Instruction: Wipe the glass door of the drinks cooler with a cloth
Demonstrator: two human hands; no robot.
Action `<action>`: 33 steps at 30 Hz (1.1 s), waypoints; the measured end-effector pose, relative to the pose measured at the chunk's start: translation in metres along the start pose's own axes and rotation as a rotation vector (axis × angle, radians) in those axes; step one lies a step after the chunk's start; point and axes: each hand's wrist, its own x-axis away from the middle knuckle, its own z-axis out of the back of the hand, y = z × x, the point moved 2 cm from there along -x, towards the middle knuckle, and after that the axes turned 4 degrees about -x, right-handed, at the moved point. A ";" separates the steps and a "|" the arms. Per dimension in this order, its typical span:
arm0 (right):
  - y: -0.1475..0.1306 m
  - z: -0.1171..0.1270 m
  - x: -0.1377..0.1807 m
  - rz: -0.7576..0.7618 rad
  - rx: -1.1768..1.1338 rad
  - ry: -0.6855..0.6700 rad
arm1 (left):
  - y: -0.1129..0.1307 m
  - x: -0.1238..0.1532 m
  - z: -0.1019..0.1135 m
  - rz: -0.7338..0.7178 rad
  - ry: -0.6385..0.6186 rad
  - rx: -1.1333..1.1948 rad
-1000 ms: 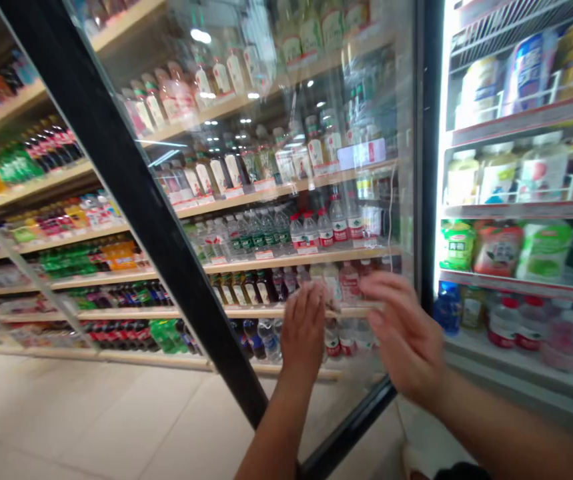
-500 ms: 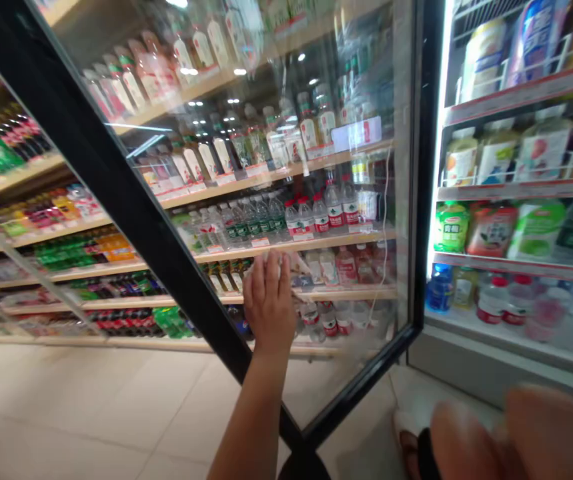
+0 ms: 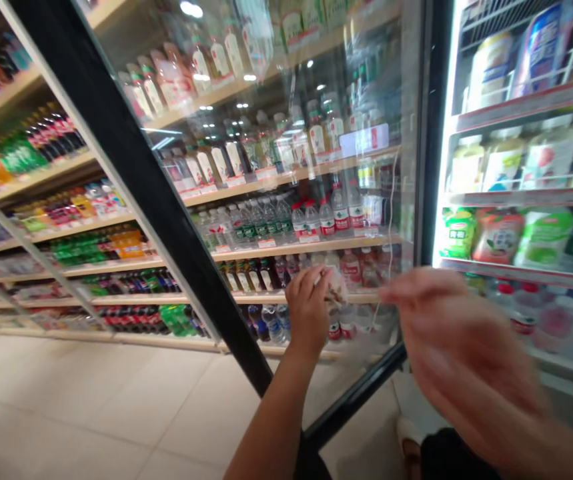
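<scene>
In the head view my left hand [image 3: 309, 308] reaches to the glass [image 3: 366, 167] of an open fridge door, its fingers bent over a crumpled pale cloth [image 3: 337, 285] with brownish marks. The cloth lies at the glass, partly hidden by the fingers. My right hand [image 3: 459, 333] is raised at the right, in front of the fridge opening. Motion smears it, and its finger positions and anything in it are unclear. A black frame [image 3: 166, 200] edges the door and slants past the left forearm.
Lit fridge shelves [image 3: 526, 199] with bottles and pouches stand at the right. Behind and left of the door, long wooden shelves [image 3: 266, 250] carry rows of drink bottles. Pale floor tiles [image 3: 91, 400] spread below. A shoe [image 3: 406, 433] shows near the door's lower corner.
My left hand has moved right across the glass, its fingers now more bent. My right hand has risen from the bottom right corner. The view has shifted slightly.
</scene>
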 end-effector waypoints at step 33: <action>0.182 -0.044 0.017 0.064 0.476 -0.024 | -0.047 0.027 0.015 0.117 -0.046 -0.508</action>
